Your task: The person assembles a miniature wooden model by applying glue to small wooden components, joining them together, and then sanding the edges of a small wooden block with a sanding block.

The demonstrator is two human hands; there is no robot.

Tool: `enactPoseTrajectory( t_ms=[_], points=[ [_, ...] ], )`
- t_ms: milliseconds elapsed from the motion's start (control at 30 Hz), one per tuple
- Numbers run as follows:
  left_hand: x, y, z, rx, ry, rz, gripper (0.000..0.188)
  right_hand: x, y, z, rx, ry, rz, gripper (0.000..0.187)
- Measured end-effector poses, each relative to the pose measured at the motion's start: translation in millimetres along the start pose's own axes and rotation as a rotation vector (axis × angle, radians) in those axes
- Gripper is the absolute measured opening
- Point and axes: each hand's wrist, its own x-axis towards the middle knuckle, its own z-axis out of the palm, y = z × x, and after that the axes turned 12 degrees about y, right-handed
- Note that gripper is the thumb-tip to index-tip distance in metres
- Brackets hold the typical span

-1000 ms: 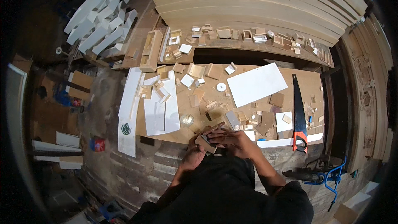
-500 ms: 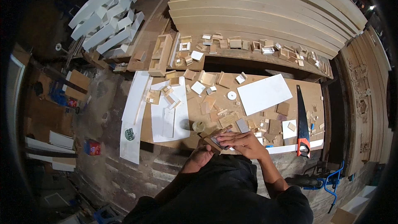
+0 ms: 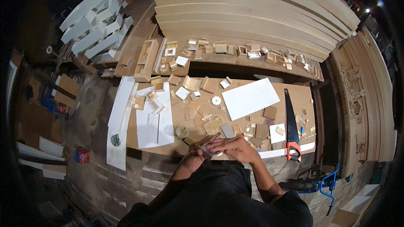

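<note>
Close to my body, at the front edge of the workbench (image 3: 198, 101), my left hand (image 3: 191, 159) is closed around a small wooden piece (image 3: 206, 153). My right hand (image 3: 235, 148) lies over the top of that piece, fingers bent and pressed onto it. Something pale shows under the right fingertips; its kind cannot be made out. A small clear round container (image 3: 182, 132) stands just beyond the left hand. Past the right hand lie a grey rectangular block (image 3: 228, 130) and several small wood offcuts.
A handsaw (image 3: 290, 122) with an orange handle lies at the right. A white panel (image 3: 251, 98) and a white disc (image 3: 216, 100) rest mid-bench. Small wooden boxes line the back shelf (image 3: 248, 61) before stacked long boards (image 3: 252, 17). A blue-framed tool (image 3: 330, 187) is at lower right.
The whole view has shifted, so the bench appears farther left. Both hands stay on the wooden piece, with the right hand a little lower over it.
</note>
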Motion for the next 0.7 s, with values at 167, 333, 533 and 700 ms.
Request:
enactPoseTrajectory(
  t_ms=[167,333,533,700],
  points=[
    [-4.5,-34.7,-10.7,0.056,0.103,0.071,0.091,-16.0,-0.3,-21.2,-0.099,-0.013,0.043,0.035],
    [-7.5,-41.8,13.9,0.043,0.085,0.064,0.090,-31.8,0.5,-28.4,0.007,0.009,-0.173,0.035],
    [-0.3,-48.1,25.2,0.061,0.071,0.076,0.089,-45.3,9.3,-41.6,-0.172,0.012,0.044,0.034],
    [-4.6,-36.4,41.3,0.098,0.258,0.199,0.086,-56.6,17.8,-70.0,-0.249,0.133,0.115,0.031]
  ],
)
